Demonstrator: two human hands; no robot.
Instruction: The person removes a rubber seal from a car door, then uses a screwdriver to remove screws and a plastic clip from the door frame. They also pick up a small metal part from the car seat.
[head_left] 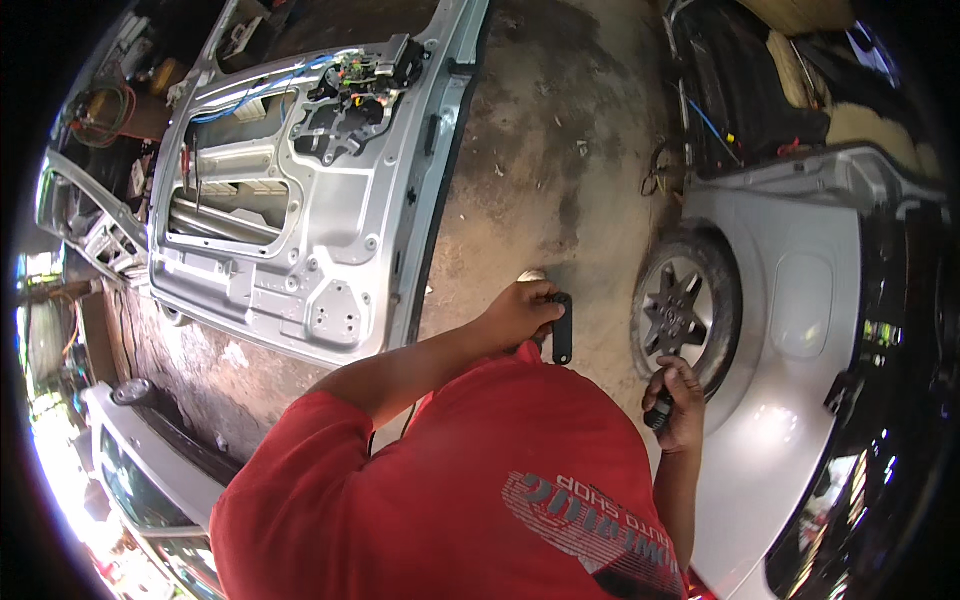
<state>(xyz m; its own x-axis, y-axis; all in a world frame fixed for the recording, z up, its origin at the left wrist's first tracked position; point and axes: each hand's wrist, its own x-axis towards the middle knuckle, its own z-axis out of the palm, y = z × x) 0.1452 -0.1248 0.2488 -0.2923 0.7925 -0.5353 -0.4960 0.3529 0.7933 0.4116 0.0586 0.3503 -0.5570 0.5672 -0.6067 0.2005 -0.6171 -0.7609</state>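
Observation:
My left hand (522, 314) is closed around one side of a flat, narrow black piece (563, 335) with rounded ends and a small hole near its lower end. It is held in front of my red shirt, above the floor. My right hand (682, 398), to the right and a little lower, wraps round a short black ribbed cylinder (658, 411). That could be a tool's handle, but the rest of it is hidden by the fingers. The right hand is close to a wheel (672, 312) with a dark star-shaped centre.
A bare silver vehicle door panel (340, 280) with exposed wiring and a black mechanism (345, 125) is at the left. On the right is a silver car body (800, 320) with an open interior. Stained concrete floor (550, 130) runs between them. Another vehicle (140, 470) sits lower left.

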